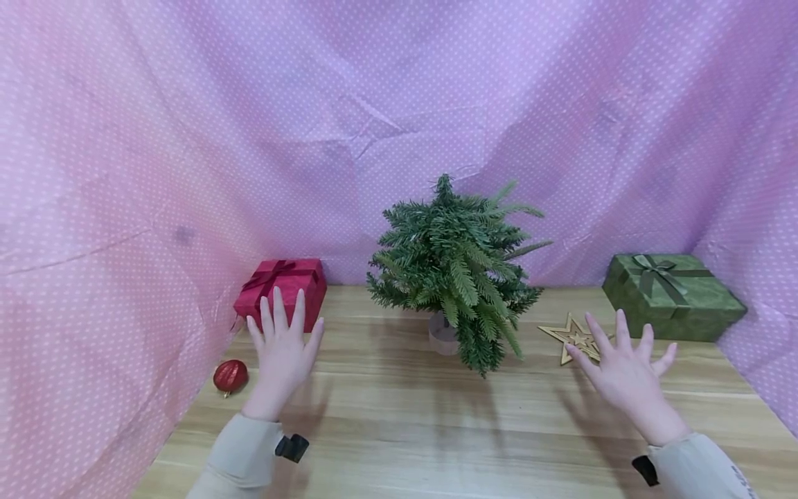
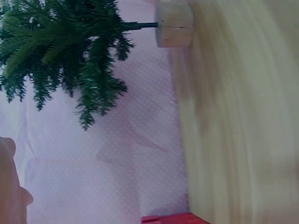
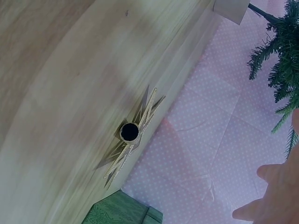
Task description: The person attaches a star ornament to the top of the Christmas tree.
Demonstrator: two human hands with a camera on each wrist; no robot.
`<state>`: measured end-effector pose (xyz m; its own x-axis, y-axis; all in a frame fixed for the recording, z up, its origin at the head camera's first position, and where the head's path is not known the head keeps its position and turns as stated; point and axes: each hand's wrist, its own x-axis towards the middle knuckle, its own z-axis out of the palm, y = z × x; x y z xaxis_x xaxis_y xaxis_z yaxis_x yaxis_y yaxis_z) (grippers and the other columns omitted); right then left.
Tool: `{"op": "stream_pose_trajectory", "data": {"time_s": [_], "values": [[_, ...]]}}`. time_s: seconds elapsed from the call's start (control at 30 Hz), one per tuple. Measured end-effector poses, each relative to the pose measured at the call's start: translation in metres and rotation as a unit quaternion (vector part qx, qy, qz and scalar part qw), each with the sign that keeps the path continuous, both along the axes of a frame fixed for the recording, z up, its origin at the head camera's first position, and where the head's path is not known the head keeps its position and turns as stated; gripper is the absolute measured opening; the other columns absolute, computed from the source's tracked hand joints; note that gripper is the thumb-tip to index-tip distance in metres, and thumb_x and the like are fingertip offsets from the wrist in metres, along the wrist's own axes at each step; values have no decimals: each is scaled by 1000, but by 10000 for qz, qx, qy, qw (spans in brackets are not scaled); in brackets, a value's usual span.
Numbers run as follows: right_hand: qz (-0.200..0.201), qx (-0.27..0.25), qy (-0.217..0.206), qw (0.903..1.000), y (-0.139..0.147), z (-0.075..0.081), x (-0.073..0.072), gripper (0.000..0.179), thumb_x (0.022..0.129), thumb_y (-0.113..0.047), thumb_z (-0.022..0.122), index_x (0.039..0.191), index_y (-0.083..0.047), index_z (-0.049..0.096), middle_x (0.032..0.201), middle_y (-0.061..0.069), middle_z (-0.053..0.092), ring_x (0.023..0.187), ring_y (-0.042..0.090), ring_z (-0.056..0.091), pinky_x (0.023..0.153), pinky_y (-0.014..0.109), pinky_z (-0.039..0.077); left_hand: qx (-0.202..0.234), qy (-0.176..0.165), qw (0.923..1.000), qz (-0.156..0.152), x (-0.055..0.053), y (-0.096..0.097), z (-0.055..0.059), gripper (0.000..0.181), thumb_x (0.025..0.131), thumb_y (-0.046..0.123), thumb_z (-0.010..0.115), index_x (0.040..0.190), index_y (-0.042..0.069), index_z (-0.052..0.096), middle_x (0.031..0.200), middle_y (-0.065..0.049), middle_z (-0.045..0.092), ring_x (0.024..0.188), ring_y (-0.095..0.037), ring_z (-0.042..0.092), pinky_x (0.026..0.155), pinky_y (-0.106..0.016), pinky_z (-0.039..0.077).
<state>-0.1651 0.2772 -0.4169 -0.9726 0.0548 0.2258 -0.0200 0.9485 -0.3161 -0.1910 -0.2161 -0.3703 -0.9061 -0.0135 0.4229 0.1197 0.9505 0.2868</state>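
My left hand (image 1: pixel 283 357) is spread with straight fingers over the left side of the table, its fingertips overlapping the red gift box (image 1: pixel 305 274) in the head view. Left of that wrist lies a red ribbed bauble (image 1: pixel 231 376). Fingers spread and holding nothing, my right hand (image 1: pixel 626 374) hovers at the right, beside a gold star tree topper (image 1: pixel 576 338) that it partly covers. The right wrist view shows the topper's round hollow socket (image 3: pixel 130 132). Between the hands stands a small artificial Christmas tree (image 1: pixel 458 263) on a round wooden base (image 1: pixel 443 336).
A green gift box (image 1: pixel 679 294) with a ribbon bow sits at the back right of the wooden table (image 1: pixel 386 430). Pink dotted cloth (image 1: pixel 299 138) hangs behind and along both sides. Some lower tree branches droop forward past the base.
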Motion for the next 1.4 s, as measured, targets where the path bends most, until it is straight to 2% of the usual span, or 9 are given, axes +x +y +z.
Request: {"op": "stream_pose_trajectory", "data": {"time_s": [0.2,0.37,0.5,0.63,0.8,0.93,1.1,1.27,1.4], "values": [[25,-81,58,9999,-1,0,0,73,96,-58,36,153,-18,13,150,36,0,126,71,-5,90,77,-23,401,745,9959,-323,-6,6,19,59,96,33,49,144,2,35,151,-31,14,141,-48,6,109,-66,-1],[53,-178,118,9998,-2,-1,-1,71,97,-56,36,152,-16,15,150,36,0,127,70,-3,90,78,-21,953,1284,9838,-810,-11,15,41,52,95,24,52,138,-3,41,148,-30,21,138,-46,16,110,-63,9],[83,-253,196,9995,-3,-2,-1,70,98,-54,35,152,-14,18,149,38,3,127,70,1,91,79,-18,1358,1468,9739,-1070,-13,24,63,47,96,23,51,136,-2,45,145,-27,28,136,-41,23,109,-59,20],[121,-386,229,9989,-3,-4,-3,68,98,-53,36,150,-11,21,148,39,3,127,69,3,90,80,-13,1626,1408,9688,-1234,-14,36,86,45,97,25,49,135,0,46,145,-22,32,135,-38,27,107,-58,27],[165,-496,273,9983,-3,-6,-7,66,98,-51,38,149,-10,24,147,40,5,125,66,9,91,79,-4,1987,1345,9589,-1513,-18,53,113,44,98,24,50,135,1,47,143,-19,38,136,-33,30,111,-52,26],[199,-530,337,9978,-2,-7,-10,64,98,-49,40,147,-9,27,145,40,12,121,64,18,92,76,7,2487,1259,9442,-1756,-23,71,136,43,97,23,52,133,1,48,138,-17,45,130,-28,39,111,-44,29],[206,-634,215,9975,-1,-7,-13,66,98,-49,40,147,-7,26,141,41,18,117,65,23,89,76,15,3272,833,9218,-1904,-30,93,160,42,96,24,54,132,3,50,134,-13,52,124,-24,49,108,-36,36],[150,-693,54,9975,3,-11,-15,67,98,-50,40,147,-6,25,140,42,19,118,66,22,88,75,17,3836,455,9000,-2022,-38,112,176,38,97,22,54,130,4,51,132,-11,55,122,-23,52,105,-32,40],[130,-679,-34,9976,6,-14,-16,68,98,-50,41,147,-6,25,140,42,19,117,66,22,89,75,18,4113,202,8885,-2023,-45,124,186,38,96,24,56,129,6,52,131,-9,56,121,-21,53,103,-33,42]]}}
